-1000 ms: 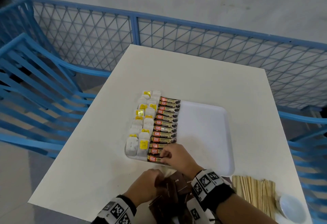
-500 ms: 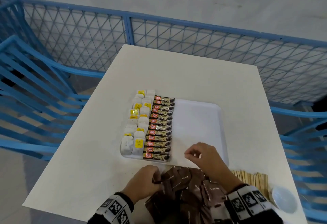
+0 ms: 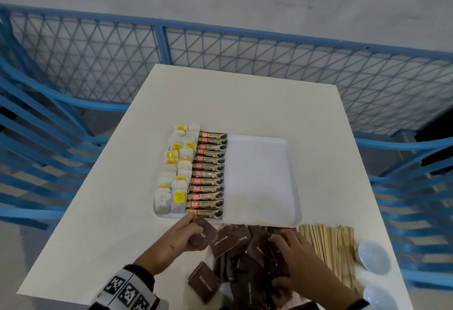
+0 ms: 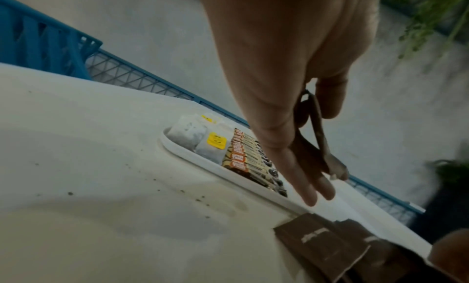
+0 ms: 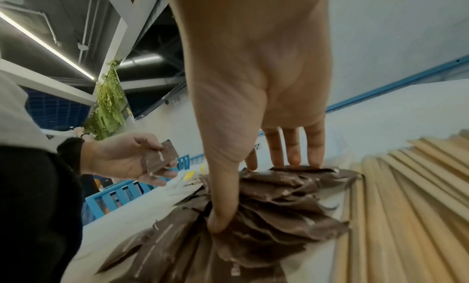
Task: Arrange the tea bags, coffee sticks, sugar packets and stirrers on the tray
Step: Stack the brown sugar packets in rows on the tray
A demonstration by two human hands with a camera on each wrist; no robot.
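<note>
Two hands: left hand pinching sugar packet, right hand spread on pile.

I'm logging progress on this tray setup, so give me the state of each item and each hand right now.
tray: left part filled, right part bare
tea bags: on the tray, two columns at its left edge
coffee sticks: on the tray, one column beside the tea bags
sugar packets: loose pile on the table, off the tray
stirrers: on the table, off the tray
left hand: holds sugar packets
right hand: fingers on the pile
</note>
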